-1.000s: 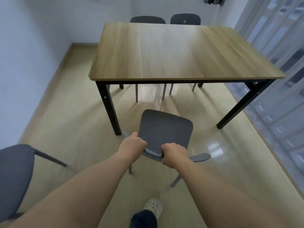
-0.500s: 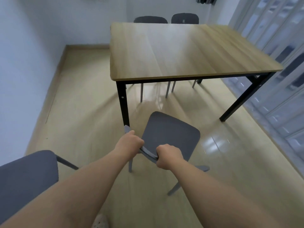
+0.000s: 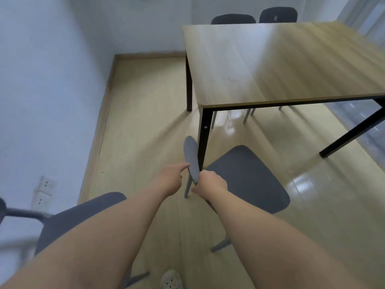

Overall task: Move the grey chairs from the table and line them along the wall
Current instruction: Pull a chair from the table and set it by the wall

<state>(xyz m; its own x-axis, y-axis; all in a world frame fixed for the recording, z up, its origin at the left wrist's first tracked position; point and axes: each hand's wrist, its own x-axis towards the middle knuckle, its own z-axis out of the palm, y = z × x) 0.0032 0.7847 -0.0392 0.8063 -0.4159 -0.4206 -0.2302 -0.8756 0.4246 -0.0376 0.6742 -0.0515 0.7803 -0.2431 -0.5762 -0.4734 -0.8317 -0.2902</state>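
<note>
A grey chair (image 3: 248, 176) stands in front of me by the near left leg of the wooden table (image 3: 291, 65). Its backrest is seen edge-on. My right hand (image 3: 210, 185) is closed on the lower end of the backrest. My left hand (image 3: 170, 180) sits just left of the backrest with fingers loosened and reaching to its edge. A second grey chair (image 3: 83, 213) stands at the lower left beside the white wall (image 3: 48, 90). Two more grey chairs (image 3: 233, 18) (image 3: 278, 15) are tucked in at the table's far side.
Wall sockets (image 3: 44, 191) sit low on the left wall. Light wood floor (image 3: 141, 113) runs between wall and table. Glass panels (image 3: 366, 130) line the right side. My white shoe (image 3: 171, 279) shows at the bottom.
The view has swung left towards the wall. The held chair has turned so its backrest is edge-on. My left hand has loosened from the backrest; the right still grips.
</note>
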